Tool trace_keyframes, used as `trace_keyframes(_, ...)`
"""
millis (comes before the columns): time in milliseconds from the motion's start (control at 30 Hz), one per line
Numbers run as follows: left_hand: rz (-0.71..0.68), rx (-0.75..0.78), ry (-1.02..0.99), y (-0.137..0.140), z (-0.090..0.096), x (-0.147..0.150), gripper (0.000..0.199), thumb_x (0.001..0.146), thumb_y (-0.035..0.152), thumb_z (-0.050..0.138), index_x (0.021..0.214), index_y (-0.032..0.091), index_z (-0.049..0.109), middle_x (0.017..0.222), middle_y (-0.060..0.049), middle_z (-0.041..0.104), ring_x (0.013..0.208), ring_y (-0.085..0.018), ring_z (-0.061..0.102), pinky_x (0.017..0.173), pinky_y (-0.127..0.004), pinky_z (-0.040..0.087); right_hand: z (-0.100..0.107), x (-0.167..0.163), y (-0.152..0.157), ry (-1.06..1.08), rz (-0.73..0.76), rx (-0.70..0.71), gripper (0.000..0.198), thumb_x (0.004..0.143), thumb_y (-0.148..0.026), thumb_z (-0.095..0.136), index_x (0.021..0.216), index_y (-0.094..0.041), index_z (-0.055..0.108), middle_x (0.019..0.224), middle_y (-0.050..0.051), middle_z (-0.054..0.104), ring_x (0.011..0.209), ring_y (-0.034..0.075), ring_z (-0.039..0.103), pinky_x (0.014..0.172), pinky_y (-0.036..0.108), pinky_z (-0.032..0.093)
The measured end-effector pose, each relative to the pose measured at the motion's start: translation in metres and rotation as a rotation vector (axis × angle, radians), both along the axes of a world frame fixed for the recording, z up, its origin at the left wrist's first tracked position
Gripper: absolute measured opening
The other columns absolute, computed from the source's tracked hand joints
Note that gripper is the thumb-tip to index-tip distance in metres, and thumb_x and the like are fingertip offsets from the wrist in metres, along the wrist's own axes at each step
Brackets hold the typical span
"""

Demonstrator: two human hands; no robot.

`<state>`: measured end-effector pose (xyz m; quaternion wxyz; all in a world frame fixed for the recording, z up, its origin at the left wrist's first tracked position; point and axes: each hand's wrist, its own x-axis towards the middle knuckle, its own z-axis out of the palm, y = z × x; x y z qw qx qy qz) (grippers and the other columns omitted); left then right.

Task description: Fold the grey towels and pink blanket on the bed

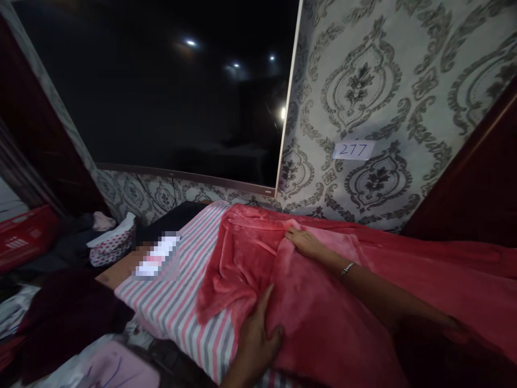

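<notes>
Left hand (255, 338): spread atop our red blanket (323, 307)
Right hand (306, 243): curled at its farther fold; pinching, we cannot tell

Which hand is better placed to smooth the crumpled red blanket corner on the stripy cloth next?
Probably the left: the left hand is spread open, nearer that crumpled corner. The right hand is farther from it, touching a blanket fold nearer the wall.
</notes>
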<state>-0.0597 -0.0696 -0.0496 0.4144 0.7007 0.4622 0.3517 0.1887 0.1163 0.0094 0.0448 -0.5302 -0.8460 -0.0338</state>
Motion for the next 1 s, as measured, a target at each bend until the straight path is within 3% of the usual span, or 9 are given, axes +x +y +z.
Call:
trace_keyframes(200,-0.039,0.026,-0.133,-0.008,0.023,0.0,0.069,0.081,0.02,0.053,0.149,0.023,0.043,0.153,-0.004,0.046,0.142,-0.023,0.039,0.121,-0.04,0.027,0.04,-0.001,-0.022,0.181,-0.24,0.268,0.027,0.092,-0.017,0.042,0.11,-0.02,0.062,0.12,0.011,0.057,0.09,0.022,0.059,0.068,0.029,0.041)
trace_keyframes(400,0.048,0.097,-0.258,-0.009,0.077,-0.029,0.065,0.084,0.036,0.062,0.146,0.026,0.045,0.151,-0.006,0.048,0.139,-0.027,0.043,0.113,-0.042,0.038,0.087,-0.026,-0.011,0.565,-0.112,0.55,0.019,0.086,-0.02,0.048,0.097,-0.021,0.064,0.105,0.007,0.059,0.082,0.02,0.056,0.069,0.03,0.043)
trace_keyframes(467,0.044,0.11,-0.239,0.0,0.081,-0.05,0.068,0.087,0.046,0.059,0.149,0.026,0.04,0.142,-0.008,0.055,0.128,-0.027,0.053,0.104,-0.04,0.046,0.085,-0.028,-0.006,0.738,-0.041,0.663,0.015,0.085,-0.023,0.049,0.09,-0.021,0.062,0.097,0.006,0.06,0.085,0.02,0.055,0.073,0.031,0.045)
trace_keyframes(533,0.144,0.157,-0.103,0.014,0.074,-0.076,0.064,0.09,0.051,0.051,0.146,0.021,0.044,0.124,-0.011,0.066,0.11,-0.026,0.063,0.092,-0.039,0.051,0.074,-0.023,-0.002,0.896,-0.033,0.753,0.012,0.084,-0.027,0.05,0.084,-0.021,0.061,0.089,0.004,0.061,0.085,0.02,0.054,0.075,0.032,0.046)
trace_keyframes(600,0.406,0.245,0.168,0.029,0.059,-0.1,0.054,0.089,0.051,0.047,0.127,0.015,0.06,0.107,-0.012,0.068,0.1,-0.028,0.064,0.089,-0.042,0.051,0.058,-0.015,0.001,1.034,-0.075,0.811,0.013,0.081,-0.032,0.053,0.081,-0.021,0.06,0.084,0.003,0.061,0.082,0.02,0.054,0.077,0.033,0.046)
trace_keyframes(667,0.545,0.231,0.498,0.042,0.043,-0.115,0.044,0.085,0.05,0.051,0.103,0.014,0.068,0.097,-0.014,0.068,0.097,-0.03,0.064,0.087,-0.042,0.05,0.042,-0.004,0.002,1.164,-0.124,0.833,0.017,0.077,-0.037,0.055,0.079,-0.021,0.06,0.081,0.002,0.061,0.08,0.02,0.054,0.079,0.035,0.047)
trace_keyframes(767,0.487,0.167,0.777,0.052,0.032,-0.12,0.026,0.083,0.038,0.057,0.088,0.014,0.066,0.092,-0.013,0.068,0.093,-0.028,0.064,0.082,-0.035,0.048,0.029,0.007,0.004,1.328,-0.178,0.81,0.024,0.075,-0.042,0.056,0.08,-0.02,0.061,0.083,0.002,0.063,0.081,0.019,0.056,0.083,0.037,0.047)
trace_keyframes(867,0.525,0.091,0.762,0.052,0.047,-0.129,0.018,0.089,0.022,0.046,0.092,0.013,0.062,0.086,-0.011,0.068,0.082,-0.022,0.065,0.073,-0.029,0.046,0.029,0.013,0.005,1.393,-0.199,0.761,0.026,0.074,-0.044,0.056,0.082,-0.02,0.062,0.087,0.002,0.064,0.083,0.018,0.057,0.085,0.037,0.047)
trace_keyframes(1000,0.874,-0.049,0.732,0.048,0.078,-0.176,0.028,0.089,0.024,0.046,0.113,0.012,0.056,0.085,-0.01,0.068,0.075,-0.024,0.065,0.059,-0.028,0.041,0.033,0.014,0.004,1.405,-0.184,0.72,0.027,0.074,-0.044,0.057,0.083,-0.02,0.063,0.086,0.002,0.064,0.084,0.018,0.056,0.087,0.037,0.047)
